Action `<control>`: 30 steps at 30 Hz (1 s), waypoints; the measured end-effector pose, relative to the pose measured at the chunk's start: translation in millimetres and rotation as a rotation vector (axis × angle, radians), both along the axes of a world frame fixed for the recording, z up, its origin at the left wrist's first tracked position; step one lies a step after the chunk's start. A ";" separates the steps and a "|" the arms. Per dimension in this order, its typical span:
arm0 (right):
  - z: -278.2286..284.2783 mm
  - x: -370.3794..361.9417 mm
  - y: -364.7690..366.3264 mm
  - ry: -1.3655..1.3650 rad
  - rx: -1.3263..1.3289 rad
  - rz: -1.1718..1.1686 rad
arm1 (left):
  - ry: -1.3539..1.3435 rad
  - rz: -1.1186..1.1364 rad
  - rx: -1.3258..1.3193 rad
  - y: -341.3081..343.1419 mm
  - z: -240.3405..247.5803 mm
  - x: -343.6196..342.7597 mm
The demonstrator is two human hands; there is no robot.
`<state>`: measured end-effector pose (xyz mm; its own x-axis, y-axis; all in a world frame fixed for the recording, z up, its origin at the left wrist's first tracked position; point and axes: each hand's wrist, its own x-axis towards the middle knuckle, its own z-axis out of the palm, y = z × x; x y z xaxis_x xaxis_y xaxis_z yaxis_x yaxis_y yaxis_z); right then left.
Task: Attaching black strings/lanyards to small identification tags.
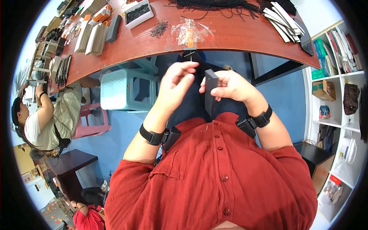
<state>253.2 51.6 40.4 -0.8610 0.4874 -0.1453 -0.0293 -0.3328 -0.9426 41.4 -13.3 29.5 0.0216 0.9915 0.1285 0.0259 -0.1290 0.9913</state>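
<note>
My right hand (234, 86) grips a slim dark grey box (210, 92), thumb on the near side and fingers behind it. The box stands upright over my lap, its narrow top toward the table. To its left is my left hand (177, 81), fingers loosely curled with a gap to the thumb; I see nothing between them. Just beyond its fingertips, a small black piece (189, 55) with a thin pale strip sits at the table's front edge. Crumpled clear plastic film (191, 30) with an orange part lies on the red-brown table (230, 36) above it.
A white box of small black pieces (138, 14) stands beside a loose black pile (158, 29). Black cords (214, 4) and white strips (283, 23) lie farther back. A pale blue stool (115, 90) and a seated person (50, 119) are left; white shelves (341, 126) stand right.
</note>
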 end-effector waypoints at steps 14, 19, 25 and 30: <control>-20.0 -9.1 -7.4 0.065 -0.170 0.180 | 0.466 0.279 -0.085 56.7 -47.0 -13.3; -28.7 -7.4 -0.7 0.223 -0.280 0.174 | 0.610 0.370 0.082 43.5 -28.0 -9.8; -37.4 -20.8 6.6 0.273 -0.389 0.250 | -0.144 -0.229 -0.170 4.8 6.0 -14.9; -28.2 -34.6 4.9 0.155 -0.242 0.167 | -0.048 -0.168 -0.236 5.0 17.3 -22.5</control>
<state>218.7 56.5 12.2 -0.9471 0.3048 -0.1008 -0.0921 -0.5586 -0.8243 18.9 -8.3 46.8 0.1879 0.9771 -0.1004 -0.0239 0.1067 0.9940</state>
